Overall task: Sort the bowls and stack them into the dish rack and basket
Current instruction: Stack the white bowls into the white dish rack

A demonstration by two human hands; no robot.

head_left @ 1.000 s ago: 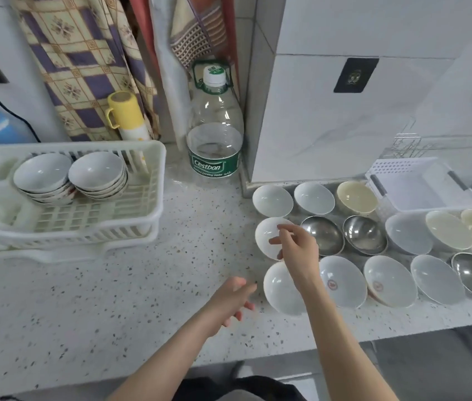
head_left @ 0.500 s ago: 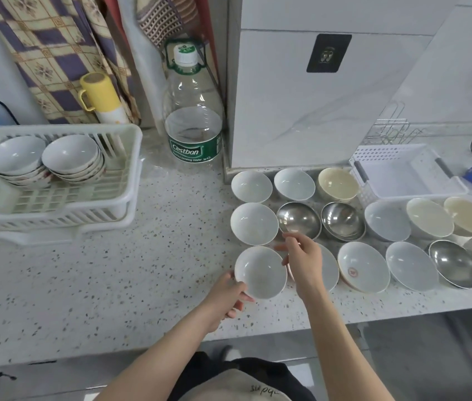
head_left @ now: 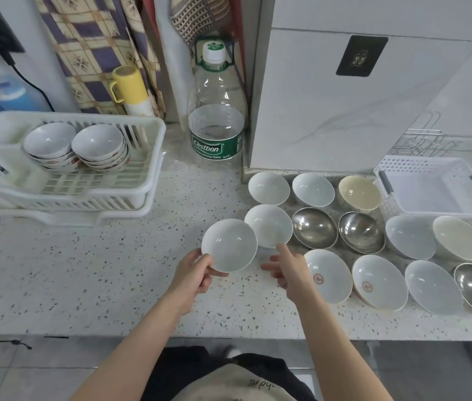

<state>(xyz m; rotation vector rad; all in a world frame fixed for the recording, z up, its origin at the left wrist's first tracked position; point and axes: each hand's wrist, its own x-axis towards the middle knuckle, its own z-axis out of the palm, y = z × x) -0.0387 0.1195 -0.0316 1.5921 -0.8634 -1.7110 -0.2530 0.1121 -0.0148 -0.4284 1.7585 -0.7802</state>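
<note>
My left hand (head_left: 194, 272) grips the near rim of a small white bowl (head_left: 229, 245), lifted just above the counter and left of the bowl rows. My right hand (head_left: 288, 269) hovers open beside it, fingers spread, holding nothing, just below another white bowl (head_left: 269, 225). To the right lie several white, cream and steel bowls, among them a steel bowl (head_left: 314, 228) and a white bowl with a red mark (head_left: 327, 274). The white dish rack (head_left: 90, 195) at the left holds two stacks of white bowls (head_left: 97, 147). A white basket (head_left: 437, 186) stands at the right.
A large water bottle (head_left: 216, 125) stands at the back between rack and bowls, next to a white wall block (head_left: 344, 105). A yellow mug (head_left: 129, 88) sits behind the rack. A wire rack (head_left: 422, 144) is behind the basket. The counter edge (head_left: 229, 334) runs near me.
My left hand took hold of the front-left white bowl and lifted it leftward off its spot. My right hand let go and drew back, open.
</note>
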